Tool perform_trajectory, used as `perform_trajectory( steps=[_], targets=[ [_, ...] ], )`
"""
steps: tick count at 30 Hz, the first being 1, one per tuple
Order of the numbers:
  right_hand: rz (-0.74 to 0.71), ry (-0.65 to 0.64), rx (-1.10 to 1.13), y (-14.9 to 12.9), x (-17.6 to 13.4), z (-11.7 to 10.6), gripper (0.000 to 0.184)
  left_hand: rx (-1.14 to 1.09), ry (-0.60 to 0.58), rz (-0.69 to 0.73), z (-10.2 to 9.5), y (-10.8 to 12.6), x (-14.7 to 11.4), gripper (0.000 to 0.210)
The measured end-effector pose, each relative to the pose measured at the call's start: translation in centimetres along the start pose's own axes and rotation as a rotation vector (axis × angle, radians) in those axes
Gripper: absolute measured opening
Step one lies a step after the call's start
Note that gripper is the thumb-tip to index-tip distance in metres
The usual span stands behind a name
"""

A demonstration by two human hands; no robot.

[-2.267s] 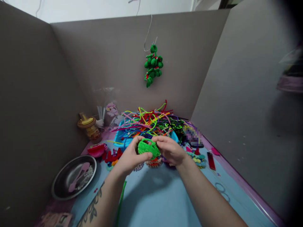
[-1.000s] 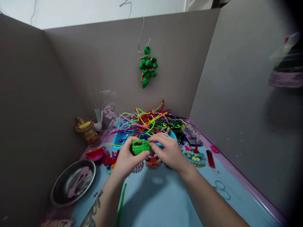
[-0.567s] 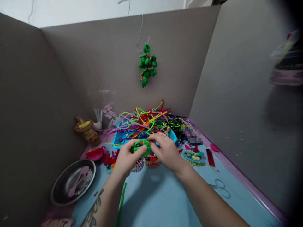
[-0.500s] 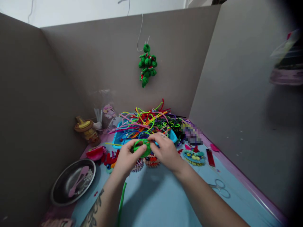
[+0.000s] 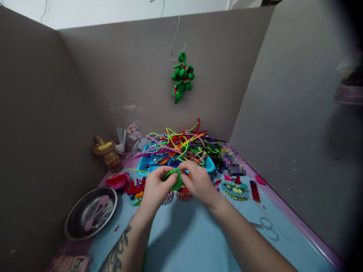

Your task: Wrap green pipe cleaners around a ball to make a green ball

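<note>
- The left hand [image 5: 158,186] is curling around the green piece [image 5: 176,184], thumb in front and fingers behind, closed snugly with hardly any gap.
- The right hand [image 5: 197,182] is pinching the same piece at its upper right edge, thumb and forefinger nearly meeting; the exact contact is hiding behind the fingers.
- The green piece is hovering above the mat [image 5: 195,238], between the two hands and just in front of the tray [image 5: 141,170], with its lower edge showing below the fingertips.
- The tray is holding a heap of coloured stems [image 5: 181,142], many of them poking out over its rim.
- Behind the hands, a row of woven pieces is crowding the tray's near side; the turquoise one [image 5: 235,190] is lying right of the right wrist.
- Between the forearms, the mat is running towards the person and out of view, giving the wrists room to drop.
- The bowl [image 5: 68,227] is sitting near the left wall [image 5: 34,124], with a strip of mat separating it from the left forearm.
- The scissors [image 5: 266,229] are lying beside the right forearm, their blades partly hiding behind it.
- The green ornament [image 5: 183,75] is hanging on the back wall [image 5: 127,68], well above the hands.
</note>
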State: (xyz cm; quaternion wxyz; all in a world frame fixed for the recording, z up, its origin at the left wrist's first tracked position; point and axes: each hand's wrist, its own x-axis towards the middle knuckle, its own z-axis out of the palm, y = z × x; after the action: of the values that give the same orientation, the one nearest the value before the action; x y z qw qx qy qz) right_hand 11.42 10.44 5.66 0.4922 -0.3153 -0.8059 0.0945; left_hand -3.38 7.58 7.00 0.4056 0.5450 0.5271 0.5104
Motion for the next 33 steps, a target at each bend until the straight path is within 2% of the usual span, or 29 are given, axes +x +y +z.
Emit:
perform_trajectory(
  steps=[7, 13, 20, 24, 27, 30, 33],
  targets=[
    [0.012, 0.0, 0.029, 0.0, -0.2, 0.5, 0.017, -0.161, 0.051, -0.033, 0.2, 0.3, -0.1, 0.033],
    [0.096, -0.022, 0.072, 0.1, -0.3, 0.7, 0.021, -0.176, 0.035, 0.001, 0.3, 0.0, -0.1, 0.039],
    [0.289, -0.035, 0.386, -0.2, 0.2, 0.4, 0.018, -0.326, -0.219, 0.006, -0.7, -0.3, 0.1, 0.048],
    [0.374, -0.073, 0.595, 0.1, 0.4, 0.3, 0.017, -0.345, -0.245, 0.04, -1.4, -0.3, 0.3, 0.049],
    [0.428, -0.105, 0.708, 0.2, 0.6, 0.2, 0.02, -0.106, -0.123, 0.207, -1.7, -0.1, 0.3, 0.038],
    [0.425, -0.057, 0.633, -0.1, 0.6, 0.3, 0.018, 0.316, 0.072, 0.484, -1.7, 0.2, 0.2, 0.023],
    [0.376, -0.038, 0.544, -0.5, 0.4, 0.5, 0.02, 0.637, 0.171, 0.662, -1.5, 0.5, -0.1, 0.018]
  ],
)
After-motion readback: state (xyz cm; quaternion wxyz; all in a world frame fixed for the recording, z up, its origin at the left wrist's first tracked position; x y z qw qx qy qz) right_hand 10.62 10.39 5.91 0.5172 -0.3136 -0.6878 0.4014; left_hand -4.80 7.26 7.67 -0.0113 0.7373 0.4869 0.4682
